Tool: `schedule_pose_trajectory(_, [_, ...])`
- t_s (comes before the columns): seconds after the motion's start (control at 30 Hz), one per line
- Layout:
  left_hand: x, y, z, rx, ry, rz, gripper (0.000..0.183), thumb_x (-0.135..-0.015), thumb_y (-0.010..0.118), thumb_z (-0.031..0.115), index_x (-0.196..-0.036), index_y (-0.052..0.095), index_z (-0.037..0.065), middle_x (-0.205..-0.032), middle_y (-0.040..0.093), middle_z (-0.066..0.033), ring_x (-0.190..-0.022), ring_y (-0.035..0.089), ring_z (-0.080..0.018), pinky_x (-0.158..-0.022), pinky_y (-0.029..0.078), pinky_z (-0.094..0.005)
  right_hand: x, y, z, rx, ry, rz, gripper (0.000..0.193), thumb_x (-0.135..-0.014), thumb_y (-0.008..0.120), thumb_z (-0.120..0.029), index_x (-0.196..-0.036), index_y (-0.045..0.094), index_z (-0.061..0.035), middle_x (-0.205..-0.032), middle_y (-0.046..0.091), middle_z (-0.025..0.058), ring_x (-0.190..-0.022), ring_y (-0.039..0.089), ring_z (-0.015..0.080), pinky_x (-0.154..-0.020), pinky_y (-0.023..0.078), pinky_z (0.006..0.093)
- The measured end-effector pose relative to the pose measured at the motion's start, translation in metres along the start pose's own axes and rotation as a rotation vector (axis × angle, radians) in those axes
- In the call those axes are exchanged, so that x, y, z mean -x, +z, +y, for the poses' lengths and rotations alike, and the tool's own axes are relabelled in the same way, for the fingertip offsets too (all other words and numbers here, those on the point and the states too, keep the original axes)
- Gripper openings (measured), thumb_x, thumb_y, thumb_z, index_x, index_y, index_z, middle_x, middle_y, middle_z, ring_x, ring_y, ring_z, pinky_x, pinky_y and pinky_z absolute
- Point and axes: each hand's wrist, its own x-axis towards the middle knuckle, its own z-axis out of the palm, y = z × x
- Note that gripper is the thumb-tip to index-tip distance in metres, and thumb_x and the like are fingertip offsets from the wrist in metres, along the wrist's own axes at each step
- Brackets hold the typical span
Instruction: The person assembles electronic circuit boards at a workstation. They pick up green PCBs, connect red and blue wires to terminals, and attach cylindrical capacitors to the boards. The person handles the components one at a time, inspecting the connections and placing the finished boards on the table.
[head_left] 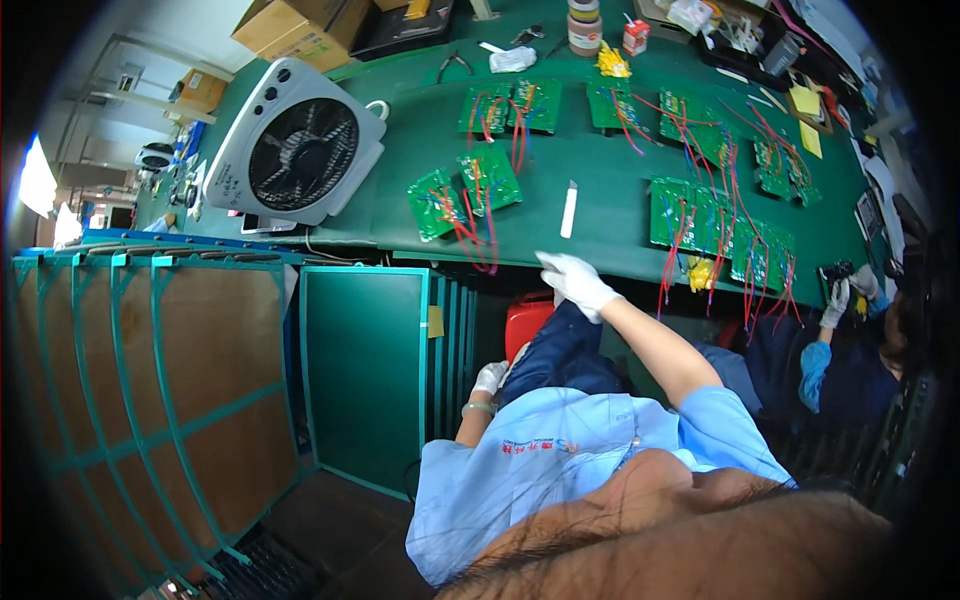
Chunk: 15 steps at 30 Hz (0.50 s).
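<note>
My right hand (577,281), in a white glove, hovers over my knee at the near edge of the green table. Its fingers are stretched out and hold nothing. My left hand (490,377), also gloved, hangs low beside my left thigh, near a red stool (527,322); its fingers are mostly hidden. Beyond the right hand, a slim white strip with a grey tip (569,209) lies on the table. To its left sit green circuit boards (490,178) with red and blue wires. More wired circuit boards (690,215) lie to the right.
A grey box fan (300,150) stands at the table's left. Pliers (455,66), yellow parts (613,64) and a brown jar (584,30) lie farther back. Green-framed racks (365,370) stand below on the left. A co-worker's gloved hand (836,303) works at the far right.
</note>
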Motion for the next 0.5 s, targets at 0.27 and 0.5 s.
schedule_pose_trajectory(0.27, [-0.041,0.022,0.087,-0.772,0.191,-0.059,0.029,-0.09,0.062,0.029,-0.101,0.068,0.003,-0.086,0.068,-0.0111,-0.076,0.063,-0.0208,-0.069,0.051,-0.0344,0.299,-0.007,0.123,-0.661,0.796,0.34,0.031,-0.086,0.061,-0.015,-0.114,0.068,-0.004,-0.088,0.068,0.0097,-0.072,0.063,0.0176,-0.068,0.051,0.0296])
schedule_pose_trajectory(0.5, [-0.041,0.141,0.175,-1.021,-0.084,-0.216,0.023,-0.095,0.054,0.029,-0.089,0.066,0.01,-0.079,0.061,-0.0035,-0.059,0.05,-0.014,-0.054,0.043,-0.0322,0.479,0.029,0.092,-0.937,0.858,1.528,0.031,-0.093,0.063,-0.021,-0.12,0.064,-0.0065,-0.086,0.068,0.0048,-0.068,0.061,0.0107,-0.062,0.05,0.0233])
